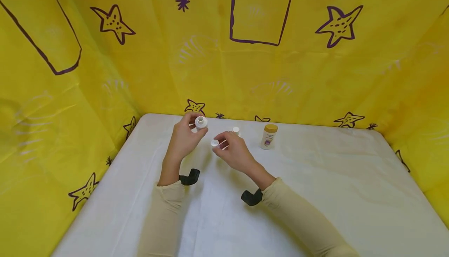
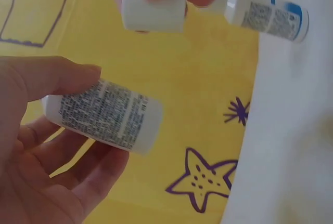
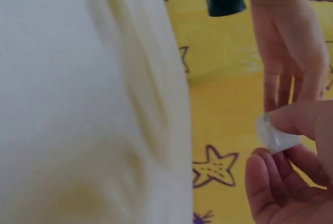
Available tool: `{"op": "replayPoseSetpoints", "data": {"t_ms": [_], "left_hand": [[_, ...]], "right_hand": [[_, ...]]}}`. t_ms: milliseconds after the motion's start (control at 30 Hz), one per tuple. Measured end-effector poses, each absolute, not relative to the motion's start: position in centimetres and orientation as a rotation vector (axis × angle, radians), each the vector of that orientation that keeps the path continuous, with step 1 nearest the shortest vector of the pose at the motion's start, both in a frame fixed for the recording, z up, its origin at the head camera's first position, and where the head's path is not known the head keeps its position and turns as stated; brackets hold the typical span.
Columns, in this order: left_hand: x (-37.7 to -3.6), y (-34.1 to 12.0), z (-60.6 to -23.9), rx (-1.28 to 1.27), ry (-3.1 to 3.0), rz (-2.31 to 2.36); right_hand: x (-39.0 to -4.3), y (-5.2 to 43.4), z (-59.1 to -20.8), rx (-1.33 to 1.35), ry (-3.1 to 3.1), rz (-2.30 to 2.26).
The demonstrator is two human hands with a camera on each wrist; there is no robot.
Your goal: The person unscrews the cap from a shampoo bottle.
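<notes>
The left hand (image 1: 184, 138) grips a small white plastic bottle (image 1: 201, 123), open at its neck. The right hand (image 1: 234, 151) pinches its white cap (image 1: 214, 143) at the rim. Both look light, stiff and somewhat slippery, best held round the sides.

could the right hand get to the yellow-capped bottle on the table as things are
Probably yes, though not freely: the yellow-capped bottle stands upright just beside the right hand with bare table between, but that hand pinches a white cap.

three bottles (image 1: 269, 136), one loose cap (image 1: 214, 143), two hands (image 1: 184, 138)

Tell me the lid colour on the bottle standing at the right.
Yellow; the lid tops the white bottle, best seen in the head view.
</notes>
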State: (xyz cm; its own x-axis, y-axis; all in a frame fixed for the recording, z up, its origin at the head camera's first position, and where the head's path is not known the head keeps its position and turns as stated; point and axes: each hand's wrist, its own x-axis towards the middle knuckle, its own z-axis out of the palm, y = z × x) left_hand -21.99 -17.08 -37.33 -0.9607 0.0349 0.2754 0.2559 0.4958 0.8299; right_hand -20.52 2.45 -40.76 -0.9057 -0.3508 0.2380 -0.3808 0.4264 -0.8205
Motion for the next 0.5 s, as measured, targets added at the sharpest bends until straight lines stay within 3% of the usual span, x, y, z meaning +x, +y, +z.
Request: {"op": "replayPoseSetpoints", "data": {"t_ms": [500], "left_hand": [[-24.5,-20.6,-41.5,0.046,-2.658,-1.467]], "right_hand": [[-24.4,-2.0,-45.3,0.481,-2.824,1.442]]}}
